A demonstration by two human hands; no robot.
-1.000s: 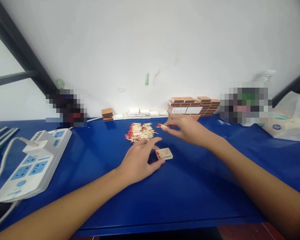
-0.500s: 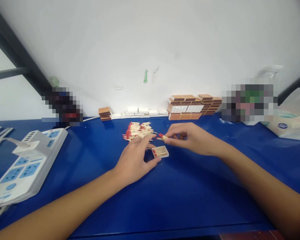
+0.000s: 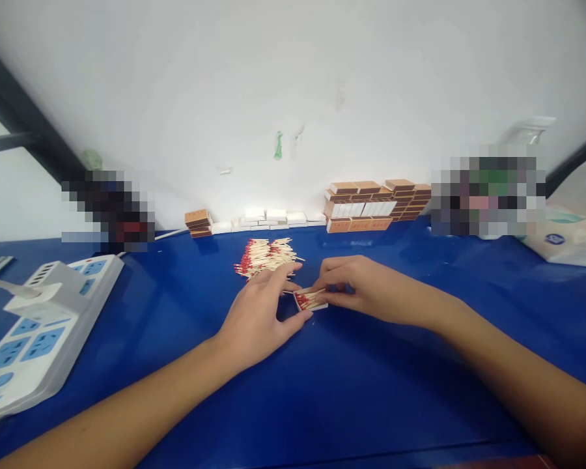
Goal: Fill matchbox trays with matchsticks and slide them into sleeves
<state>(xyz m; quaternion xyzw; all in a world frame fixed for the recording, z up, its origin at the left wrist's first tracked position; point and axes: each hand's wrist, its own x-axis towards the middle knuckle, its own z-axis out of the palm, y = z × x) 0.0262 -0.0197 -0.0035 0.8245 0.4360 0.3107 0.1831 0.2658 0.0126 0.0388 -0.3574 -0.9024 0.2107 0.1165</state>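
A small white matchbox tray (image 3: 321, 307) lies on the blue table with red-headed matches (image 3: 305, 300) in it. My left hand (image 3: 254, 316) holds the tray at its left end, thumb on the near side and fingers on the far side. Above the tray's right end, my right hand (image 3: 364, 283) pinches a few matches, their red heads pointing left over the tray. The fingertips partly hide these matches and the tray's far edge. Just behind my left hand lies a loose heap of matches (image 3: 266, 256), red heads mostly to the left.
Along the wall stand white trays (image 3: 276, 215), a short stack of brown matchboxes (image 3: 198, 222) and a larger stack of matchboxes (image 3: 361, 208). A white power strip (image 3: 63, 348) with a plug lies at left. At far right is a tissue pack (image 3: 573, 241).
My right hand has moved slightly left and down, bringing its pinched matches from above the tray into it. My left hand stays at the tray. The view has shifted a little.
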